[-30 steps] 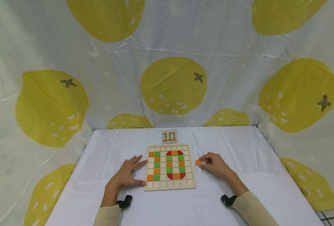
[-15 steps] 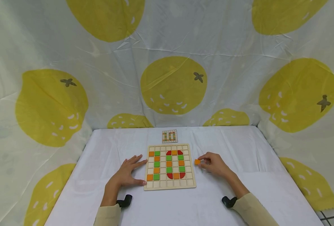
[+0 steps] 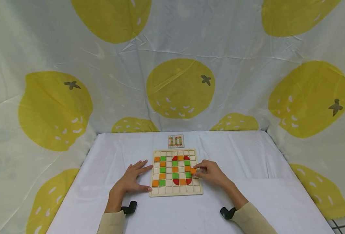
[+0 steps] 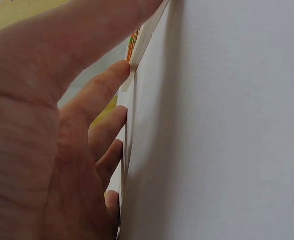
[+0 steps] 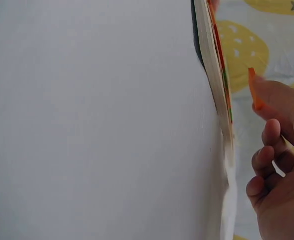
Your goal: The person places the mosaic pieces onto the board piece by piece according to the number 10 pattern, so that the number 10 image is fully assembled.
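Note:
A wooden grid board [image 3: 168, 191] lies on the white table, with orange and green square tiles and red rounded corner tiles set in its cells as a "1" and a "0". My left hand [image 3: 133, 178] has its fingers spread, thumb and index touching the board's left edge. My right hand [image 3: 211, 174] pinches an orange square tile [image 3: 193, 171] between thumb and fingertips, over the board's right side beside the "0". In the right wrist view that orange tile [image 5: 255, 90] appears edge-on, raised off the board. The other right fingers are curled.
A small pattern card [image 3: 176, 141] showing a coloured "10" lies behind the board. White cloth covers the table [image 3: 172, 214], and a lemon-print curtain [image 3: 179, 87] hangs around its back and sides.
My right hand has moved left with the orange tile, from beside the board to over its right columns. The left hand holds its place at the board's left edge.

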`<state>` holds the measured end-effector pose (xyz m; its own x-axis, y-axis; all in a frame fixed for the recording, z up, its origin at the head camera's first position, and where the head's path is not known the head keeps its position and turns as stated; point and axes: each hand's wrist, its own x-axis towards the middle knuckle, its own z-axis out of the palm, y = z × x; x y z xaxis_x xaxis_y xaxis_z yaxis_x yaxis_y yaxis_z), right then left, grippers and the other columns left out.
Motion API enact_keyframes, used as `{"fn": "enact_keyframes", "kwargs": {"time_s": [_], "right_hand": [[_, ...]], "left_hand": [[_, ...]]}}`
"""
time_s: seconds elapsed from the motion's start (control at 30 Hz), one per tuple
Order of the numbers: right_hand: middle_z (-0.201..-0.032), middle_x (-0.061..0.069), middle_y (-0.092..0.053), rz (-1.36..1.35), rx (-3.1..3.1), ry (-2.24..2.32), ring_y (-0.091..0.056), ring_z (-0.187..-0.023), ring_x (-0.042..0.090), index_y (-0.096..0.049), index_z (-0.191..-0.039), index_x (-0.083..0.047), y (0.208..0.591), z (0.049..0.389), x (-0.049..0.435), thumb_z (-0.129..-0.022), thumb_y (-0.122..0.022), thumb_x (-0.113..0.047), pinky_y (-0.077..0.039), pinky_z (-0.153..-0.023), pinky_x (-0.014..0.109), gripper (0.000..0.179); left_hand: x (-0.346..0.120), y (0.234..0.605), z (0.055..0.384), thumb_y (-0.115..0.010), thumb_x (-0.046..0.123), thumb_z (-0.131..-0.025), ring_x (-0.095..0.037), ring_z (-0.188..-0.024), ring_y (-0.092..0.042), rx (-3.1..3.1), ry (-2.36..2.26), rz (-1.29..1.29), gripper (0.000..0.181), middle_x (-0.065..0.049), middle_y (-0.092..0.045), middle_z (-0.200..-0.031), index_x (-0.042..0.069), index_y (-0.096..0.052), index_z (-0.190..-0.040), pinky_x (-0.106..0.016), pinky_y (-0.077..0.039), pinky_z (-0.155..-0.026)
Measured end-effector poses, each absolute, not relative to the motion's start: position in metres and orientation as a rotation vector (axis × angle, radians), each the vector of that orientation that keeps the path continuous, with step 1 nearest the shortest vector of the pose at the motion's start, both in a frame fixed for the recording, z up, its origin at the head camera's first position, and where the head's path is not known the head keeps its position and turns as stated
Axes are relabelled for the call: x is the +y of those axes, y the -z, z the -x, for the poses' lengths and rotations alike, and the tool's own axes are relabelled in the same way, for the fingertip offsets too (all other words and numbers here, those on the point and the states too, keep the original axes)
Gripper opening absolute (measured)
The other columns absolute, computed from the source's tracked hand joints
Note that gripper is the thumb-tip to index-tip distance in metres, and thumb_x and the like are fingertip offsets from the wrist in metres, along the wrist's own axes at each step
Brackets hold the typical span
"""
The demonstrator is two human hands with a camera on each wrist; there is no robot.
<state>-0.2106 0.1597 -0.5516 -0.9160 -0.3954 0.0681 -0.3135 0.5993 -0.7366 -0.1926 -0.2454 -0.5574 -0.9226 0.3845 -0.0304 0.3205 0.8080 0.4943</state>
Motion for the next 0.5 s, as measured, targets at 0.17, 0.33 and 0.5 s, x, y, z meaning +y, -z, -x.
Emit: {"fn": "enact_keyframes", "kwargs": {"time_s": [0.17, 0.33, 0.5], "right_hand": [[-0.081, -0.006, -0.057, 0.627, 2.682, 1.260, -0.051, -0.076, 0.010, -0.080, -0.113, -0.014, 0.551, 0.206, 0.142, -0.088, -0.083, -0.029, -0.040, -0.064, 0.021, 0.029], [-0.081, -0.005, -0.058, 0.695, 2.668, 1.254, -0.050, -0.075, 0.009, -0.080, -0.111, -0.018, 0.552, 0.202, 0.125, -0.088, -0.083, -0.032, -0.039, -0.063, 0.020, 0.027], [-0.081, -0.007, -0.059, 0.764, 2.637, 1.240, -0.051, -0.075, 0.008, -0.080, -0.112, -0.022, 0.554, 0.197, 0.109, -0.090, -0.081, -0.033, -0.042, -0.065, 0.020, 0.024]], "left_hand": [[-0.246, 0.558, 0.193, -0.082, 0.070, -0.065, -0.036, -0.158, -0.024, 2.862, -0.742, -0.559, 0.099, -0.003, -0.035, -0.168, 0.035, -0.052, -0.152, -0.066, -0.012, -0.126], [-0.246, 0.558, 0.193, -0.083, 0.069, -0.064, -0.035, -0.158, -0.024, 2.862, -0.751, -0.554, 0.098, -0.003, -0.035, -0.168, 0.035, -0.052, -0.152, -0.066, -0.012, -0.126], [-0.246, 0.558, 0.193, -0.083, 0.068, -0.064, -0.035, -0.158, -0.024, 2.864, -0.755, -0.552, 0.098, -0.003, -0.036, -0.168, 0.035, -0.053, -0.151, -0.066, -0.011, -0.126]]}}
